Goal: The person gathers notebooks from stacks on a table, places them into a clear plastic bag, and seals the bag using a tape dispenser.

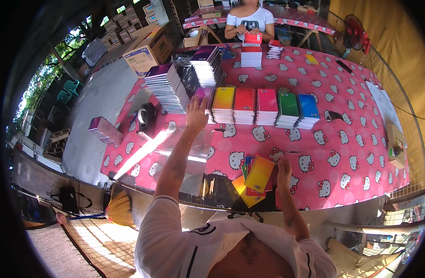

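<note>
My left hand (pixel 197 113) reaches forward with its fingers stretched out over the top of a stack of purple spiral notebooks (pixel 204 94), the leftmost in a row. To its right stand stacks of yellow notebooks (pixel 223 98), red notebooks (pixel 245 99), pink notebooks (pixel 267 100), green notebooks (pixel 288 104) and blue notebooks (pixel 308 106). Near the front edge my right hand (pixel 284 172) is held edge-on, fingers extended, beside a loose fanned pile. A yellow-orange notebook (pixel 259 173) tops that pile, with other colours partly hidden beneath.
Two tall notebook stacks (pixel 168 88) (pixel 207 65) and a cardboard box (pixel 150 48) stand at the back left. A black tape dispenser (pixel 147 118) and clear plastic sheet (pixel 187 143) lie left. A person (pixel 250 23) across the pink table (pixel 356 157) handles a red notebook. A red fan (pixel 356 32) stands right.
</note>
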Tool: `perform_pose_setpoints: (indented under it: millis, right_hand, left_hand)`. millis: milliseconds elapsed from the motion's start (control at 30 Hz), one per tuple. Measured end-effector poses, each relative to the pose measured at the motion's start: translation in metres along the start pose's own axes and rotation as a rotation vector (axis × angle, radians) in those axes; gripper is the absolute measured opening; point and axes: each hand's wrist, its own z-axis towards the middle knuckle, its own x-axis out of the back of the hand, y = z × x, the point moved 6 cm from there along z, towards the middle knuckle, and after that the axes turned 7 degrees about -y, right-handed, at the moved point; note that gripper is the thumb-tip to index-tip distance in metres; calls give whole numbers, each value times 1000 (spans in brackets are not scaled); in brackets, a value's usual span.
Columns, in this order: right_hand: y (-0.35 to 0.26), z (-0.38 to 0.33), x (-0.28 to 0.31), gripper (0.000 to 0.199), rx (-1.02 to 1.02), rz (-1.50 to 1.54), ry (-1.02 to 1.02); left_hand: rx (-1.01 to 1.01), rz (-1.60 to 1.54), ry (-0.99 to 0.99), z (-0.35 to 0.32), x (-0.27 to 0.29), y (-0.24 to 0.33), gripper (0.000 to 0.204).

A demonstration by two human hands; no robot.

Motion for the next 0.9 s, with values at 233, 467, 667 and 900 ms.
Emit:
perform_pose_setpoints:
  millis: [233,467,667,900]
  right_hand:
    - [-89,43,-87,49,479,-836,-146]
    - [-128,160,-201,43,706,-1251,-264]
    - [-161,112,-125,23,574,-397,-438]
    - [-20,51,-22,29,-29,-126,-544]
  left_hand:
    - [34,-90,-13,-11,-3,-25,38]
    - [59,-407,232,-18,70,1,20]
    - [32,-577,166,-110,138,-9,21]
    - [-551,-566,-3,-178,84,169,31]
